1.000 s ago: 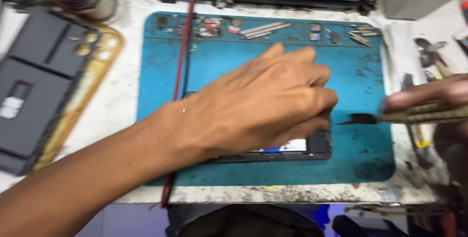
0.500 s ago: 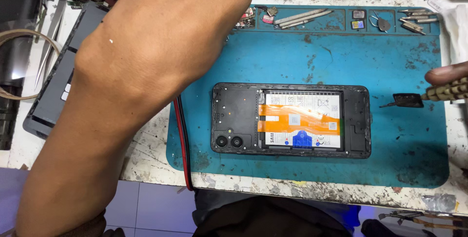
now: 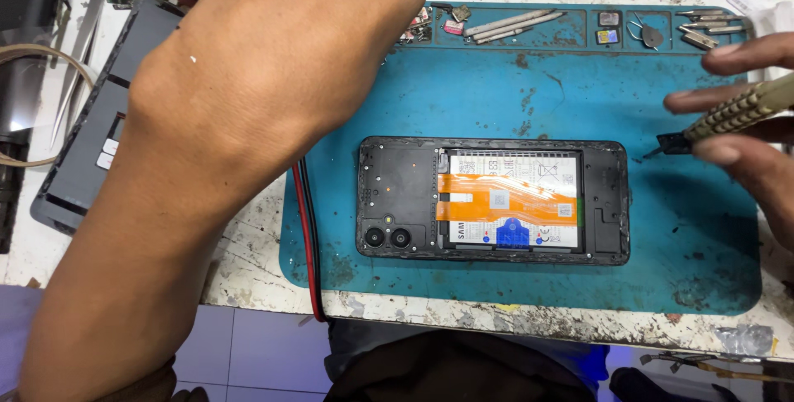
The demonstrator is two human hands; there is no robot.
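Opened black smartphone, back cover off (image 3: 493, 201): centre of frame, flat on blue rubber work mat (image 3: 529, 96), long side horizontal. White battery under orange flex ribbon; twin camera lenses lower left; dusty, scuffed frame.

Right hand (image 3: 744, 133): right edge, fingers pinched around knurled beige screwdriver (image 3: 728, 121), dark tip just off phone's upper right corner.

Left hand (image 3: 306, 38): upper left, raised, fingers out of frame; grip cannot be told.

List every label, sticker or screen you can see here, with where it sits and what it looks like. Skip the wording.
Battery label: inside the opened phone on the blue mat; white rectangle with small dark symbols, partly under an orange ribbon cable.
Blue pull tab: lower edge of the battery, small, rounded.
White stickers: on the dark back cover left of the mat, small rectangles.
No lit screens in view.
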